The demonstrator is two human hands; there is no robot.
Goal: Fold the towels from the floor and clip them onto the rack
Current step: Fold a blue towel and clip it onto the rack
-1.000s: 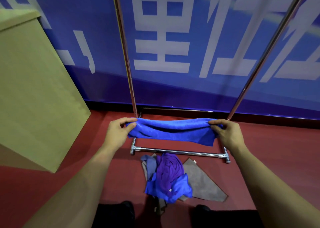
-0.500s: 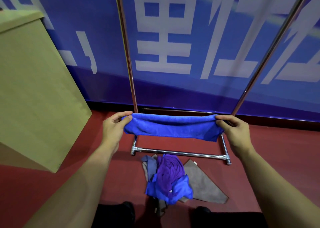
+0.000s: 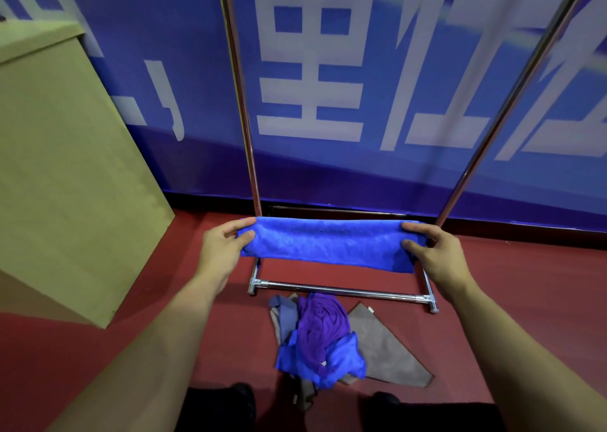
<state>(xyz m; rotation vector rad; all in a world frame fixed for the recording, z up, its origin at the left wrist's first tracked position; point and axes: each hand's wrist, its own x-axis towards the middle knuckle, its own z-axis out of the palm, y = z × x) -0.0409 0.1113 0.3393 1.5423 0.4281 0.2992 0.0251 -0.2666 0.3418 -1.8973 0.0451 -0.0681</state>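
My left hand (image 3: pixel 220 250) and right hand (image 3: pixel 440 254) pinch the folded blue microfibre towel (image 3: pixel 328 245) by its ends; I judge a loosened pinch lets the fold sag open.

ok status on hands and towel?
Left hand and right hand grip the folded blue towel by its ends. Not clipped. Towel pile on floor.

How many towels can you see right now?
At least 5: bright blue folded towel held between both hands; on the red floor, a purple, blue, grey and slate-blue one. Others may be hidden.
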